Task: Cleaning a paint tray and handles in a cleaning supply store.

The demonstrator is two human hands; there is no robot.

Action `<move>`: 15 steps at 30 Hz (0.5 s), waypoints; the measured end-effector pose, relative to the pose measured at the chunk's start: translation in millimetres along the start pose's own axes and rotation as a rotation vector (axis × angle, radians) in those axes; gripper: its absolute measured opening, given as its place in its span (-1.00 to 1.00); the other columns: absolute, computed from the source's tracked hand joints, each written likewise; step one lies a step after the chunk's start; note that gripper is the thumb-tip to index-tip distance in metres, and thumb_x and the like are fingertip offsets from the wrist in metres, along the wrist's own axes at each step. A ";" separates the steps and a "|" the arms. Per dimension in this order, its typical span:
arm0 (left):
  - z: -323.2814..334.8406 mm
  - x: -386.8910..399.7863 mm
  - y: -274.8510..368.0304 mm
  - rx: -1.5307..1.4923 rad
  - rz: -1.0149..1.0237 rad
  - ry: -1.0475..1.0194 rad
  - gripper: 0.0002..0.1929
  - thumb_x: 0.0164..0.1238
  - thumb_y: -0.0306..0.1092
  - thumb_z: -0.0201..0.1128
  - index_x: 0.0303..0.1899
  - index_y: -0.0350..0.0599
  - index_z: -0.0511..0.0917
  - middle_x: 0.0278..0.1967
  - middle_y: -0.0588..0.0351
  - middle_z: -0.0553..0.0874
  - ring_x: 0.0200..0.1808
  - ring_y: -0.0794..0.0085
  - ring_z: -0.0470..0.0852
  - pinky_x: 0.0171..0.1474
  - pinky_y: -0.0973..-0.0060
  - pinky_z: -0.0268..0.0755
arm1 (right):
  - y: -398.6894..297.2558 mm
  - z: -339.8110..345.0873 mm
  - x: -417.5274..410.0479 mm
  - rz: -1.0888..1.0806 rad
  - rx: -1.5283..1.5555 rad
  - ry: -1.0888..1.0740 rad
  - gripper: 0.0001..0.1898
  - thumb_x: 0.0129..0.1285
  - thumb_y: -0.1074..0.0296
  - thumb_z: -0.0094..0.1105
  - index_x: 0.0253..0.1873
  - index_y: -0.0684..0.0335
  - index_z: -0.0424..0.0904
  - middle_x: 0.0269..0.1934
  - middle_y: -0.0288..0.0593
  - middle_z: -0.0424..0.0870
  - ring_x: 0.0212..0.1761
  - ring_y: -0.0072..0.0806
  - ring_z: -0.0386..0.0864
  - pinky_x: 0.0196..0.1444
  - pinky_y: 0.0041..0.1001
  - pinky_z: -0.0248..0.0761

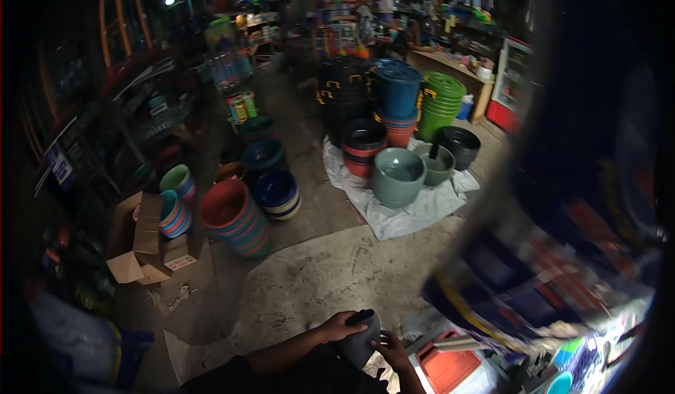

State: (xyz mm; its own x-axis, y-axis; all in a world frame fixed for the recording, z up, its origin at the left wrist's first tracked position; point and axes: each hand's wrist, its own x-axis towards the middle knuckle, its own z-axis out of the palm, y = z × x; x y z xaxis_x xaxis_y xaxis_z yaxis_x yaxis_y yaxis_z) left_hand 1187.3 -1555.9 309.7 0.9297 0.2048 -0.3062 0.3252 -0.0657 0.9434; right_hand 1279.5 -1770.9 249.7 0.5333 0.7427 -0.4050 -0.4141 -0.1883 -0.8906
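A dark grey cup-shaped or rolled item (359,347) is held in front of my body, low in the view. From its left side my left hand (340,326) grips it near the dark opening, thumb across the near face. On the opposite side, the fingers of my right hand (391,349) press against its lower edge. Dim light leaves its material unclear. Just right of my right hand lies a red-orange plastic lid or tray (451,365) on a pale container.
Stacked buckets (237,217) and an opened cardboard box (150,225) stand on the left. Pale green tubs (399,177) rest on a white sheet (416,220), near lidded bins (398,88). A large printed sack (532,278) hangs close at right. A person (408,38) is by the far counter (448,67).
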 end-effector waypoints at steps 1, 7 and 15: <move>-16.5 2.1 -11.8 -0.123 -0.036 0.025 -0.49 0.35 -0.12 0.38 0.21 -0.21 0.53 0.01 0.12 0.69 -0.01 0.54 0.61 0.09 0.51 0.46 | -11.2 15.8 12.8 -0.029 -0.032 0.031 -0.35 0.20 0.24 0.48 0.26 0.46 0.36 0.03 0.03 0.62 0.05 -0.32 0.61 0.09 -0.41 0.51; -114.5 25.5 -40.2 -0.421 -0.184 0.113 -0.46 0.44 -0.08 0.28 0.30 -0.18 0.44 0.10 0.12 0.64 0.11 0.50 0.57 0.19 0.49 0.40 | -15.0 75.4 87.7 0.177 0.263 -0.010 -0.51 0.36 0.11 0.20 0.28 0.25 0.46 -0.03 -0.06 0.62 -0.11 -0.27 0.62 -0.06 -0.35 0.51; -237.1 35.4 -49.1 -0.797 -0.224 0.242 -0.46 0.44 -0.02 0.27 0.28 -0.16 0.44 0.09 0.15 0.64 0.07 0.49 0.59 0.17 0.51 0.44 | -43.0 174.0 217.5 0.351 0.405 -0.097 -0.50 0.35 0.24 0.21 0.29 0.38 0.42 0.03 -0.10 0.58 -0.01 -0.35 0.55 -0.01 -0.37 0.50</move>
State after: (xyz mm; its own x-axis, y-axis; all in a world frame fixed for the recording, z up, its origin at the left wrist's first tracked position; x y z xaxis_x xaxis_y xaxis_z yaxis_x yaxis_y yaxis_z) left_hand 1163.2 -1313.8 282.8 0.7661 0.3393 -0.5459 0.1940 0.6876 0.6997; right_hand 1285.0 -1489.5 235.9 0.2492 0.7392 -0.6257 -0.8162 -0.1875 -0.5465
